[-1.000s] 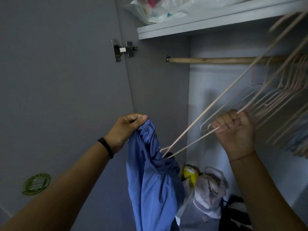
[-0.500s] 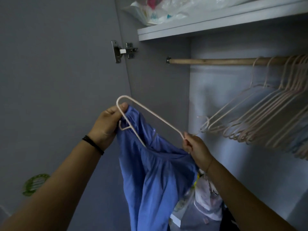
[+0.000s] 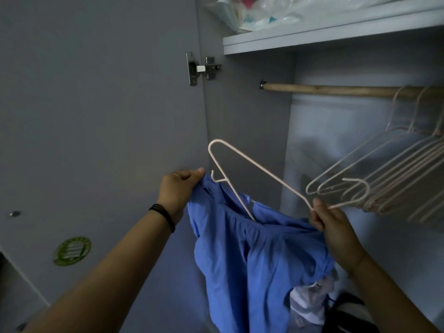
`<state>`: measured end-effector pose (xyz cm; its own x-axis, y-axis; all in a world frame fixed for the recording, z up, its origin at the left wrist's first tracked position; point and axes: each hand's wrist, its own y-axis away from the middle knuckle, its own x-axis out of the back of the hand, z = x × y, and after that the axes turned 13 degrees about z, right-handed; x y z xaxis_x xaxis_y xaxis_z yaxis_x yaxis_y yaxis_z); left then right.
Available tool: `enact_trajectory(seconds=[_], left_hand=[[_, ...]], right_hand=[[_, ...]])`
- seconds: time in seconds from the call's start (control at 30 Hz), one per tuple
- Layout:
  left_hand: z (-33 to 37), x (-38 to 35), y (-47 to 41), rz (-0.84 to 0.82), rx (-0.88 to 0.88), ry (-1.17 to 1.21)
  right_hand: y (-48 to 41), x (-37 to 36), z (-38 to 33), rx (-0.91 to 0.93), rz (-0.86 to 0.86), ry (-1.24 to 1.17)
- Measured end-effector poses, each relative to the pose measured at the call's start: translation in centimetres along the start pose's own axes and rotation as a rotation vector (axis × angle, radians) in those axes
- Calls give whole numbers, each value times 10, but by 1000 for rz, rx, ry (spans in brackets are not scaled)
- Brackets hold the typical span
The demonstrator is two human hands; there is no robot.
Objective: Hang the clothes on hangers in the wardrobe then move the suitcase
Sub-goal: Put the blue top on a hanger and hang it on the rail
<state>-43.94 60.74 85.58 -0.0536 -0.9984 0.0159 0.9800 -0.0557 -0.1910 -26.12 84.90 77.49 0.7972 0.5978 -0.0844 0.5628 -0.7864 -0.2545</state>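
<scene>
**A:** What is in front of the person?

**B:** An open grey wardrobe, seen from a camera on the head. Two bare hands reach forward from the bottom of the view. The left hand, with a dark band at the wrist, is closed on the top edge of one blue garment, pinching the cloth between thumb and fingers. The right hand is closed too, gripping one pale pink hanger at its neck, just below the hook, and it seems to pinch the far edge of the garment's opening as well.

**B:** The hanger is tilted, one rounded shoulder pointing up and left. Its lower bar dips into the opening of the garment, which hangs down between the two hands.

**A:** How many other hangers are there?

**B:** A bunch of the same pink kind hangs on one wooden rail at the right. Only two hooks show clearly on the rail; the frames overlap, roughly eight or more, and I cannot count them exactly.

**A:** Anything else?

**B:** One shelf sits above the rail with clear plastic bags on it. One metal hinge joins the door, which carries one round green sticker. Bags lie on the wardrobe floor. The suitcase is out of view.
</scene>
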Motion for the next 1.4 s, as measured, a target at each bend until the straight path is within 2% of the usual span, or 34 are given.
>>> enact_trajectory(seconds=[0.17, 0.33, 0.47, 0.6, 0.83, 0.93, 1.0, 1.13, 1.23, 1.33, 1.4], left_hand=[[2, -9, -1, 30, 39, 23], [5, -18, 6, -32, 93, 90], [7, -17, 11, -105, 18, 30], [9, -15, 15, -108, -56, -22], [16, -2, 5, -139, 110, 66], [16, 1, 4, -144, 90, 57], [17, 0, 8, -118, -4, 27], [23, -8, 22, -49, -536, -329], [19, -19, 32, -118, -810, -497], [3, -30, 44, -149, -946, -612], [-10, -30, 48, -199, -880, -664]], right_hand=[[10, 16, 0, 17, -42, 15], [10, 24, 2, 12, 18, 102], [8, 31, 1, 62, 81, 228], [12, 36, -1, 113, 66, 317], [10, 35, -18, 138, 47, 390], [9, 40, -23, 153, 50, 437], [10, 40, -27, 170, 43, 473], [15, 20, -39, 181, -110, 566], [12, -2, -49, 154, -257, 543], [6, -25, -60, 202, -321, 612], [2, -34, -66, 241, -337, 708]])
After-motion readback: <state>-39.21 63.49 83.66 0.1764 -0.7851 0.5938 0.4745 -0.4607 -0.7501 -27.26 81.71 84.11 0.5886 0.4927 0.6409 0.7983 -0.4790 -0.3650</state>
